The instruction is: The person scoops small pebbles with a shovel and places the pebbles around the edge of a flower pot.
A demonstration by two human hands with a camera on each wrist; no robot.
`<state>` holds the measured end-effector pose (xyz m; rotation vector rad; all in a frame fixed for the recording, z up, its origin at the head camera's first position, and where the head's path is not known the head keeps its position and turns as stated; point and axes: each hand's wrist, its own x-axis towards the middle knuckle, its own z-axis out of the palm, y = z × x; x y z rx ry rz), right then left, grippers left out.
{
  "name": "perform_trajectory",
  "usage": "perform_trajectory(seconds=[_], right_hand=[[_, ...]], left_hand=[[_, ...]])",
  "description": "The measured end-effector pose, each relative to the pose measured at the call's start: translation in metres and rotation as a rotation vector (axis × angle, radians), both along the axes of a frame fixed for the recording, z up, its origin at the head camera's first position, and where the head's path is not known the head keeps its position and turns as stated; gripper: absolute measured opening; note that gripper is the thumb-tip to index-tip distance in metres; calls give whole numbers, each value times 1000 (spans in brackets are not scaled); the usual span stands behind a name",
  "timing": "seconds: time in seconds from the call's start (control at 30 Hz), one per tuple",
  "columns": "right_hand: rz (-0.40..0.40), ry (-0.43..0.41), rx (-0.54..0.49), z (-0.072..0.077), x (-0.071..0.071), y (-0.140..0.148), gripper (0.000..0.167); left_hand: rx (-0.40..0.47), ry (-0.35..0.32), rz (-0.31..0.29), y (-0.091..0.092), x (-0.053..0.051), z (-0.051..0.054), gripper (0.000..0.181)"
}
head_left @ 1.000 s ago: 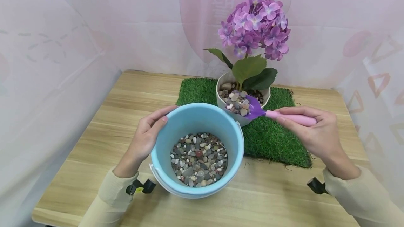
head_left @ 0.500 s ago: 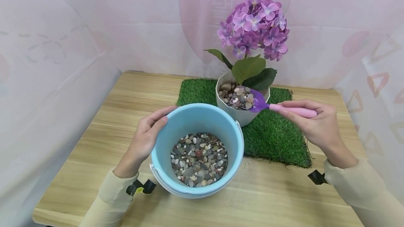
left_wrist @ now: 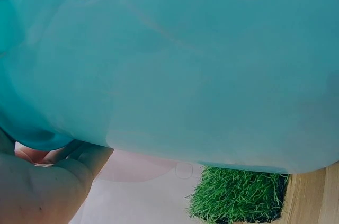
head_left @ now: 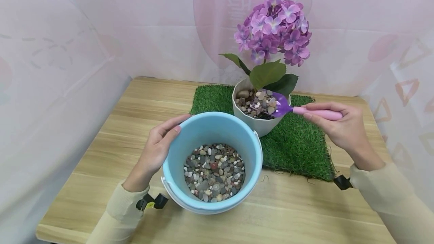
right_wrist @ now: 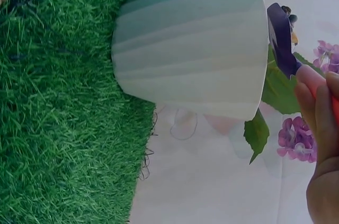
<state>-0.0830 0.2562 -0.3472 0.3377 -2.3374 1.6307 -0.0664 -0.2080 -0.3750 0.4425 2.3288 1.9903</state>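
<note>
In the head view, my right hand point(head_left: 346, 125) grips the pink handle of a small garden trowel point(head_left: 283, 105). Its purple blade carries a heap of pebbles and is over the right part of a white faceted flower pot point(head_left: 259, 123). Stones lie inside the pot around the stem of a purple hydrangea point(head_left: 274, 29). From the right wrist, the trowel point(right_wrist: 283, 41) appears close to the rim of the pot point(right_wrist: 196, 49). My left hand point(head_left: 157, 148) holds the rim of a light blue bucket point(head_left: 211, 121), thumb on the edge. Mixed pebbles point(head_left: 215, 172) cover the bucket's bottom.
Beneath the pot lies a green artificial grass mat point(head_left: 298, 150). Both it and the bucket are on a wooden table point(head_left: 129, 119). A pale printed cloth point(head_left: 152, 37) stands behind and at both sides. The bucket's white handle point(head_left: 171, 193) hangs down.
The trowel with its pebbles has moved slightly back and to the right, from the pot's front edge to over its opening. My left hand and the bucket stay where they were.
</note>
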Motion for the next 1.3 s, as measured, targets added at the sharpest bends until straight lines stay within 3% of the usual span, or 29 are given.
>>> perform_trajectory(seconds=[0.17, 0.5, 0.87, 1.3], right_hand=[[6, 33, 50, -1, -6, 3, 26], [74, 93, 49, -6, -18, 8, 27], [103, 109, 141, 0, -25, 4, 26], [212, 249, 162, 0, -30, 5, 34]], left_hand=[[-5, -3, 1, 1, 0, 0, 42], [-4, -9, 1, 2, 0, 1, 42], [-12, 7, 7, 0, 0, 0, 41], [-9, 7, 7, 0, 0, 0, 42]])
